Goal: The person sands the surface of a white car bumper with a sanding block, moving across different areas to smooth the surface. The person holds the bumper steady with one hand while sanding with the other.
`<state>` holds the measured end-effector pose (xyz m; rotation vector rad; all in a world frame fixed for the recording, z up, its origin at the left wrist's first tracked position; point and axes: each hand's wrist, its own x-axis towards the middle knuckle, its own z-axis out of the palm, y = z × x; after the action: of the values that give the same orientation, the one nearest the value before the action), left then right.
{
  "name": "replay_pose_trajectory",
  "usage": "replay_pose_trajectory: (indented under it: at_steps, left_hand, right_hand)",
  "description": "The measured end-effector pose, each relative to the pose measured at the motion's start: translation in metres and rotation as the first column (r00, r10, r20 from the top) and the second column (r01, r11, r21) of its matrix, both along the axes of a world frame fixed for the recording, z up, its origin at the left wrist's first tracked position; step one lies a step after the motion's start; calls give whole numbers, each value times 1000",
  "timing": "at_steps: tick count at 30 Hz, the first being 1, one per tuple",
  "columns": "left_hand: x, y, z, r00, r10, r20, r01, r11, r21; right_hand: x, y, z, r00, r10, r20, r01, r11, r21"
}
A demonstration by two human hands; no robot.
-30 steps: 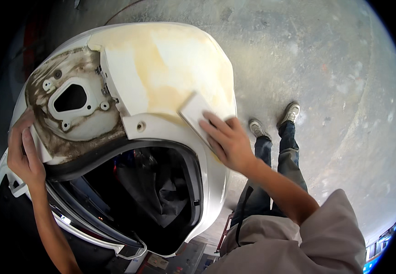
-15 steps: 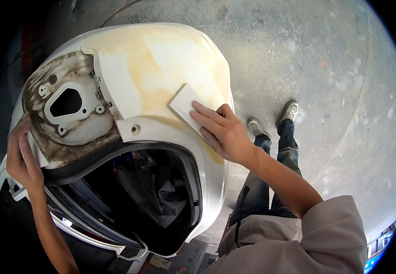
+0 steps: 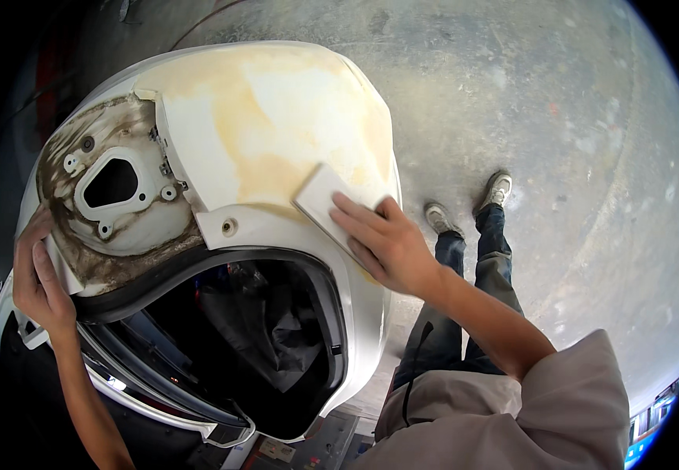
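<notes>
A white car body's rear corner fills the left half, with yellowish filler patches smoothed over its paint. My right hand presses a flat, pale rectangular sanding block against the panel, just above the curved edge of the rear opening. Its fingers lie across the block, whose underside is hidden. At the far left, my left hand rests on the white bodywork beside the dirty tail-light recess. The left fingers are stretched out, with nothing seen in them.
Below the panel gapes the dark rear opening, rimmed by a black rubber seal, with dark sheeting inside. A grey concrete floor spreads to the right, where my shoes stand close to the car.
My right hand and the sanding block have slid slightly toward me and to the right over the panel. The left hand keeps its place on the bodywork.
</notes>
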<state>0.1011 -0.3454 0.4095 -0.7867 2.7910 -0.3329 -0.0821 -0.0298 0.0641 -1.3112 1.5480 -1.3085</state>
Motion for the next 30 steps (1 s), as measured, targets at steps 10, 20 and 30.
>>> replay_pose_trajectory:
  at_steps: [10,20,30]
  left_hand:
    - [3,-1,-1,1000,3,-5,-3,1000,5]
    - [-1,-2,-4,1000,-9,-4,10,1000,28]
    - [-9,5,-12,999,8,-48,-7,1000,14]
  right_hand:
    - [-6,-19,-17,991,-81,-104,79,997,-27]
    - [-3,-36,-25,966,-229,-124,237,970,55]
    - [-14,-53,-30,950,-254,-182,267,963,45]
